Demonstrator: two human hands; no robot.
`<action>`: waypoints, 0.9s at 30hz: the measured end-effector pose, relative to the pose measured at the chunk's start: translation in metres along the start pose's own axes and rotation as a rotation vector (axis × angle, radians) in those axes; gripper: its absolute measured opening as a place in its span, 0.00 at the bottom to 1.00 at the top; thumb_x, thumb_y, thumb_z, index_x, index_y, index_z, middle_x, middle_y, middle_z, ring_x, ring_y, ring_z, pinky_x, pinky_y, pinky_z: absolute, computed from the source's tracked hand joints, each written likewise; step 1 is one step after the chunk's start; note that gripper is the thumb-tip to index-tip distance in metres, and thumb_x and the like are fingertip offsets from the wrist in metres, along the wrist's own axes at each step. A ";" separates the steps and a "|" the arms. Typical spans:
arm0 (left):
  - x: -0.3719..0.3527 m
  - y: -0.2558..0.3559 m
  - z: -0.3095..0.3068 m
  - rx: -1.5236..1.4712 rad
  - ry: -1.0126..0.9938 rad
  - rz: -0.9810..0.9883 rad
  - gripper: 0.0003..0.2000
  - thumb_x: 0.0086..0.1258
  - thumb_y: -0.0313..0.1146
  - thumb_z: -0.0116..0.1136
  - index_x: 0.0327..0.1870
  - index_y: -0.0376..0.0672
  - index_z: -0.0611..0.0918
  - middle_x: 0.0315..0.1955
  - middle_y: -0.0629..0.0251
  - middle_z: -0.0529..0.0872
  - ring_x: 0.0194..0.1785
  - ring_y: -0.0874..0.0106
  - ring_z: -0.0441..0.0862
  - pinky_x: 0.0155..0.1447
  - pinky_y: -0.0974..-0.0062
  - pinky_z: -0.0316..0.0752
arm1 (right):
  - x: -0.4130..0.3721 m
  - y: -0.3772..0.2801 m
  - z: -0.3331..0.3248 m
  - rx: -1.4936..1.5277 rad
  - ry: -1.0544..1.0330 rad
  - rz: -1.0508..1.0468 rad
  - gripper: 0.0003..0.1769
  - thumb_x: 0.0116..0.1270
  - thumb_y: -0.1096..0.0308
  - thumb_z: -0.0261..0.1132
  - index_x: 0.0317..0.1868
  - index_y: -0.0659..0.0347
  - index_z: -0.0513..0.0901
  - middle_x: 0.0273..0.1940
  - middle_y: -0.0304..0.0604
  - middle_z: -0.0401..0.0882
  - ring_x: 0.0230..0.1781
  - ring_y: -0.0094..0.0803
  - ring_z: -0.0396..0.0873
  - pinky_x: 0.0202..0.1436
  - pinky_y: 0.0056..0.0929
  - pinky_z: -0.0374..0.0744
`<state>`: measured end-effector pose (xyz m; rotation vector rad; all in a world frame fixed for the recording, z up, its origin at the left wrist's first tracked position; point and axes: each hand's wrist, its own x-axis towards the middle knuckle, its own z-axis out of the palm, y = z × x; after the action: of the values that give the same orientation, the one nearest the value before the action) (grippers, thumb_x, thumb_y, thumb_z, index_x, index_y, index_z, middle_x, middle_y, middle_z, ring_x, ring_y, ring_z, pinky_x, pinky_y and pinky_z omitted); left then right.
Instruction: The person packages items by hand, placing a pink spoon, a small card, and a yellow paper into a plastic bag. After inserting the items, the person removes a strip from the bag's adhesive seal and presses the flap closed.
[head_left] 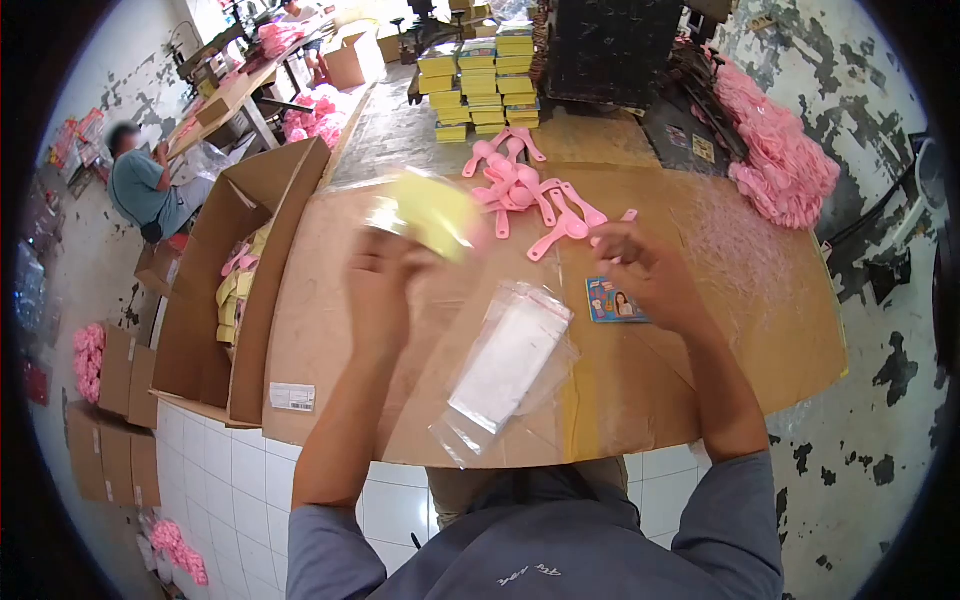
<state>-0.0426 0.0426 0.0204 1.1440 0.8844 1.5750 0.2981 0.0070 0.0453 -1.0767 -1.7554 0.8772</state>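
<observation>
Gripping a blurred yellow packet (437, 215), the left hand (385, 262) holds it above the cardboard-covered tabletop (690, 400), left of a loose pile of pink scoops (525, 178). The right hand (645, 268) has its fingers bent beside the nearest scoops; whether it grasps one cannot be told. Partly hidden under that hand lies a blue printed card (606, 302). Clear plastic sleeves (512, 360) lie between the forearms. An open carton (262, 310) stands at the left, and yellow stacks (481, 85) rise at the far side.
</observation>
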 end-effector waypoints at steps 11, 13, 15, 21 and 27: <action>-0.010 0.009 0.014 0.785 -0.461 -0.092 0.17 0.68 0.40 0.73 0.53 0.42 0.87 0.37 0.70 0.89 0.37 0.74 0.84 0.44 0.74 0.79 | -0.008 0.016 -0.060 -0.835 -0.179 -0.122 0.21 0.63 0.67 0.75 0.57 0.61 0.86 0.51 0.43 0.84 0.51 0.39 0.84 0.57 0.39 0.81; -0.023 0.008 0.023 0.969 -0.592 -0.016 0.18 0.64 0.41 0.77 0.50 0.42 0.88 0.36 0.69 0.87 0.36 0.74 0.84 0.44 0.74 0.79 | -0.007 0.016 -0.059 -0.753 -0.268 -0.045 0.20 0.60 0.69 0.77 0.53 0.62 0.87 0.51 0.45 0.83 0.51 0.40 0.84 0.59 0.39 0.82; -0.032 0.003 0.028 1.051 -0.667 0.021 0.18 0.61 0.42 0.79 0.47 0.42 0.88 0.34 0.68 0.86 0.36 0.73 0.83 0.44 0.74 0.79 | -0.006 0.017 -0.056 -0.644 -0.294 0.056 0.19 0.58 0.71 0.79 0.50 0.62 0.87 0.50 0.46 0.83 0.50 0.40 0.85 0.58 0.39 0.82; -0.032 -0.007 0.029 0.990 -0.706 -0.078 0.17 0.59 0.39 0.80 0.45 0.41 0.88 0.32 0.67 0.86 0.34 0.73 0.83 0.42 0.73 0.79 | -0.005 0.027 -0.057 -0.470 -0.240 0.241 0.14 0.59 0.73 0.78 0.45 0.62 0.87 0.42 0.44 0.83 0.43 0.35 0.83 0.50 0.35 0.81; -0.036 -0.004 0.036 0.986 -0.638 -0.057 0.17 0.60 0.38 0.79 0.45 0.41 0.87 0.31 0.67 0.86 0.33 0.73 0.83 0.41 0.73 0.79 | -0.005 0.033 -0.060 -0.425 -0.223 0.234 0.11 0.61 0.74 0.75 0.44 0.63 0.86 0.38 0.42 0.84 0.41 0.33 0.82 0.48 0.34 0.79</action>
<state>-0.0031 0.0097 0.0184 2.1115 1.2424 0.5670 0.3647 0.0225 0.0374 -1.5325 -2.0914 0.8058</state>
